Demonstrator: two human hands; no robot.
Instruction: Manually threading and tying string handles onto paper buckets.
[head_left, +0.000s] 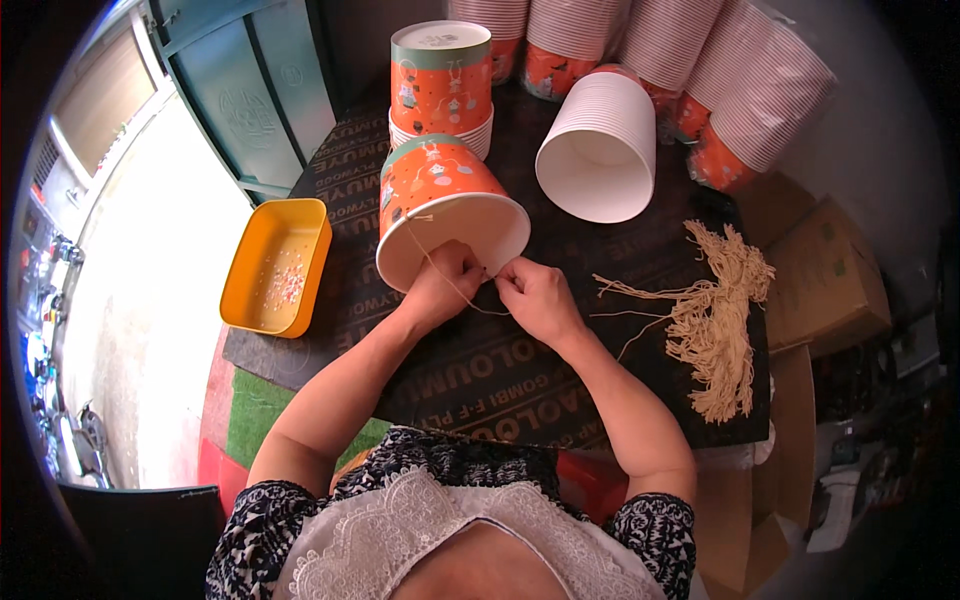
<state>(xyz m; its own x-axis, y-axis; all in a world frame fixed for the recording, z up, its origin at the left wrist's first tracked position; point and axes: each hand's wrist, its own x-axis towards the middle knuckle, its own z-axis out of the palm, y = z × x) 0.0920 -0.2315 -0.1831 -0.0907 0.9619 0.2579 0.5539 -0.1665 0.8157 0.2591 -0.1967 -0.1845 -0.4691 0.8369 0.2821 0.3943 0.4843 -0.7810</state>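
Observation:
An orange paper bucket (440, 178) with a green band and printed figures lies tilted on the dark table, its white open mouth toward me. A thin cream cord (484, 309) hangs from the left side of its rim and loops down below my hands. My left hand (447, 283) reaches just inside the mouth, fingers closed at the lower right rim. Right beside it, my right hand (536, 298) pinches at the same rim spot, where the cord's end seems to run. The fingertips partly hide what they hold.
A yellow tray (238, 300) with small bits in it stands at left. Stacked upturned buckets (440, 90) rise behind. A white-mouthed bucket (603, 140) lies right of centre, a heap of cream cords (715, 330) at right. Bagged bucket stacks (665, 40) and cardboard boxes (825, 275) lie beyond.

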